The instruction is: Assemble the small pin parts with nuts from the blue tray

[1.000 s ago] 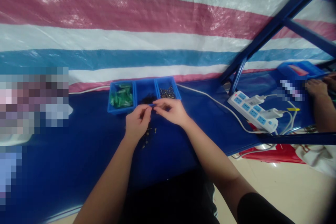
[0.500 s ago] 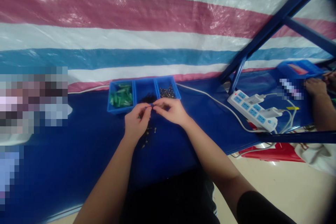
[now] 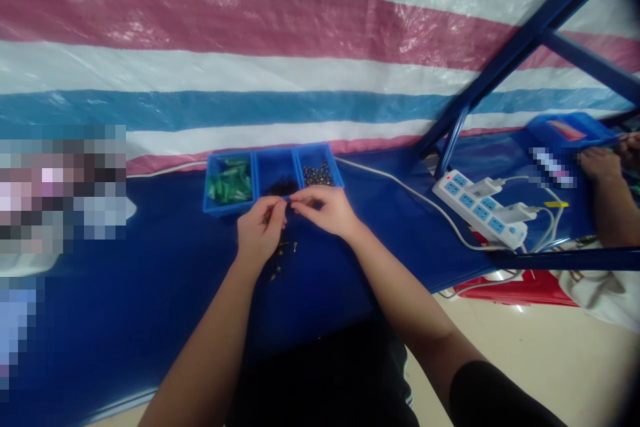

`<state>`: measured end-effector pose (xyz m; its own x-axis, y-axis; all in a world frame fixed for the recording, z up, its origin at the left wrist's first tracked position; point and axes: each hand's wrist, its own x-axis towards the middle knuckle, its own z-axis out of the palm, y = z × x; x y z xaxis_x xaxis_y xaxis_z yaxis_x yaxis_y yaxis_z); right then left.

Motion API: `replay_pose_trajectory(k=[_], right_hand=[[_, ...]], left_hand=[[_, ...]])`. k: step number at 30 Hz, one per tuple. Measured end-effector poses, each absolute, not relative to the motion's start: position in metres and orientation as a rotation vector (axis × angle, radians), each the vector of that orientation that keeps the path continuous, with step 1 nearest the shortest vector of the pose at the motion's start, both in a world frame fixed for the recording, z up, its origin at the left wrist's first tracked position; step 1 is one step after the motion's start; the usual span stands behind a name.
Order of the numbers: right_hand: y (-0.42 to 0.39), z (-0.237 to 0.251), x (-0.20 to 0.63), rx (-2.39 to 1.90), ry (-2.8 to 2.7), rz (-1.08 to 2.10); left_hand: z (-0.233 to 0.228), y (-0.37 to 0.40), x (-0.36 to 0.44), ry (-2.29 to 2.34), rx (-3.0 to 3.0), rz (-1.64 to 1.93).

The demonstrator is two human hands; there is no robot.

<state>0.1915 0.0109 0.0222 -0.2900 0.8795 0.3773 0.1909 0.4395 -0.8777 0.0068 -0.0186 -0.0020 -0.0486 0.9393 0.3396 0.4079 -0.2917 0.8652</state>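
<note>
My left hand (image 3: 261, 223) and my right hand (image 3: 324, 209) meet fingertip to fingertip just in front of the blue three-part bin (image 3: 277, 163). Both are closed in a pinch; whatever sits between the fingers is too small and dark to name. Green pieces (image 3: 230, 183) fill the left compartment. Dark thin pieces (image 3: 281, 185) lie in the middle one, partly behind my fingers. Small metallic parts (image 3: 319, 175) are in the right one. Several small brass-coloured screw-like parts (image 3: 280, 260) lie loose on the blue table below my hands.
A white power strip (image 3: 480, 210) with plugged chargers lies to the right, its cable (image 3: 400, 187) running behind the bin. Blue metal frame bars (image 3: 500, 60) rise at the right. Beyond them another person's hand (image 3: 600, 163) rests near a blue bin (image 3: 570, 130). Striped sheeting (image 3: 250, 67) hangs behind.
My two hands keep almost the same place, with the fingertips shifting slightly against each other. The loose parts on the table and the bin have not moved.
</note>
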Motion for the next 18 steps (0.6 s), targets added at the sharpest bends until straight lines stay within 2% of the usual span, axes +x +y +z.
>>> replay_pose_trajectory(k=[18], right_hand=[[0.0107, 0.0225, 0.1919, -0.89, -1.779, 0.88]], left_hand=[[-0.0118, -0.0158, 0.0055, 1.375, 1.689, 1.397]])
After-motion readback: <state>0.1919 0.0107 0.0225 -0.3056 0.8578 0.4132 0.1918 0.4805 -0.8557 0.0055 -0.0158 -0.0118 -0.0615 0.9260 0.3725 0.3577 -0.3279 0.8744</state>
